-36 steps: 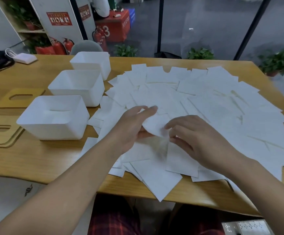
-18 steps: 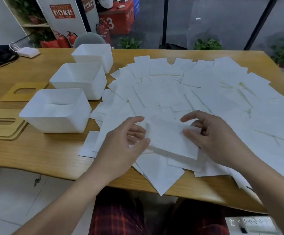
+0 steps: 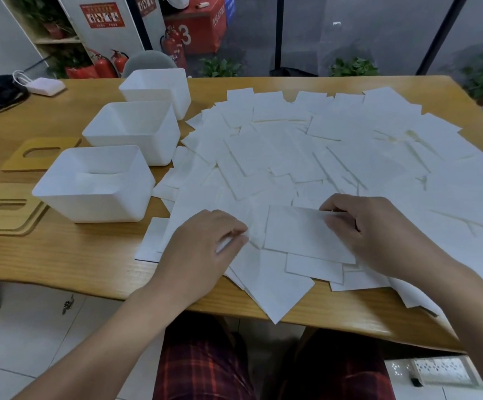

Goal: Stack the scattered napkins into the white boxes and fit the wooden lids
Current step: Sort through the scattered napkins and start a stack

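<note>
Fingers of the right hand (image 3: 379,232) pinch one napkin (image 3: 301,235); left hand (image 3: 202,249) pinches another; three white boxes (image 3: 96,186) stand open.

Three boxes (image 3: 96,183) stand in a row left of the napkins (image 3: 335,157); lids (image 3: 6,209) lie further left.

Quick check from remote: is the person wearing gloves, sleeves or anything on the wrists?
No. The left hand and right hand are bare, with no gloves, rings, watch or bands visible. Both forearms are uncovered as far as the frame shows; no sleeve edge appears.
</note>
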A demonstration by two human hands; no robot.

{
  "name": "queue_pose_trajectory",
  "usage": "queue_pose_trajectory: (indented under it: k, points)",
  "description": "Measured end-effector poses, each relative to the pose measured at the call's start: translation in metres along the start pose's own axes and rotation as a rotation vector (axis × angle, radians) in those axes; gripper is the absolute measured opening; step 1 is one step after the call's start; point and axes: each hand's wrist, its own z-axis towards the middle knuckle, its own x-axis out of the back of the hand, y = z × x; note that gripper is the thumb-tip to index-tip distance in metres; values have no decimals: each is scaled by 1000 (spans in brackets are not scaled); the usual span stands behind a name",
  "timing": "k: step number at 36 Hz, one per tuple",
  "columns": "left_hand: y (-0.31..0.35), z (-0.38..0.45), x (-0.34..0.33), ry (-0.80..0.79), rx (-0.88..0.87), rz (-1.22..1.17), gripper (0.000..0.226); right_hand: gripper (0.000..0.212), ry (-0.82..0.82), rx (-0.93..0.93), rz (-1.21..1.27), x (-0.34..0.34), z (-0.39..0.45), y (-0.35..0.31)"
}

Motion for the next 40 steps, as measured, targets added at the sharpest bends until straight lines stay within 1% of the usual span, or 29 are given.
queue_pose_trajectory:
  k: [3, 4, 6, 8, 10, 12, 14, 16, 17, 18, 21, 22, 23, 26, 29, 31, 33, 34, 37, 38, 40]
  points:
    - [1, -1, 3, 33, 44, -97, 13, 11, 16, 16, -70, -3, 1, 2]
    - [2, -2, 5, 48, 63, -136, 11, 14, 36, 25, -104, -5, 1, 3]
    - [5, -4, 9, 88, 93, -203, 8, 30, 101, 59, -197, -8, 1, 4]
    - [8, -7, 12, 119, 102, -247, 9, 40, 144, 98, -266, -9, 0, -2]
    - [10, -9, 16, 139, 73, -276, 10, 45, 155, 132, -243, -10, 0, -12]
    - [13, -11, 20, 144, 28, -309, 12, 51, 153, 165, -168, -12, -1, -22]
    - [18, -13, 24, 124, -29, -352, 13, 59, 143, 227, -132, -14, 0, -34]
    - [23, -15, 27, 83, -98, -375, 15, 63, 139, 307, -154, -17, 2, -44]
    - [24, -15, 29, 62, -130, -380, 16, 61, 149, 344, -170, -19, 4, -48]
    - [25, -15, 29, 45, -153, -385, 17, 54, 167, 380, -180, -20, 6, -50]
    - [20, -14, 28, 38, -144, -419, 21, 16, 239, 472, -161, -23, 11, -50]
    - [18, -14, 28, 37, -115, -437, 23, 9, 244, 467, -130, -22, 11, -48]
    - [17, -13, 28, 27, -88, -459, 25, 7, 238, 438, -85, -20, 9, -47]
    - [24, -12, 27, -5, -93, -523, 41, 8, 188, 265, 12, -12, 2, -49]
    - [38, -7, 23, 8, -93, -508, 57, 10, 176, 200, -5, -5, -5, -53]
    - [45, -2, 18, 31, -66, -516, 60, 10, 181, 143, 40, 0, -9, -55]
    - [51, 3, 13, 40, -35, -556, 55, 9, 176, 46, 132, 6, -14, -53]
    - [53, 5, 11, 43, -16, -574, 49, 9, 162, 3, 177, 10, -17, -51]
    - [55, 10, 1, 28, 19, -584, 23, 2, 92, -73, 316, 19, -25, -43]
    - [55, 12, -2, 14, 37, -593, 20, 7, 81, -98, 364, 21, -26, -39]
    - [55, 15, -7, -15, 85, -596, 21, 12, 100, -153, 479, 23, -28, -31]
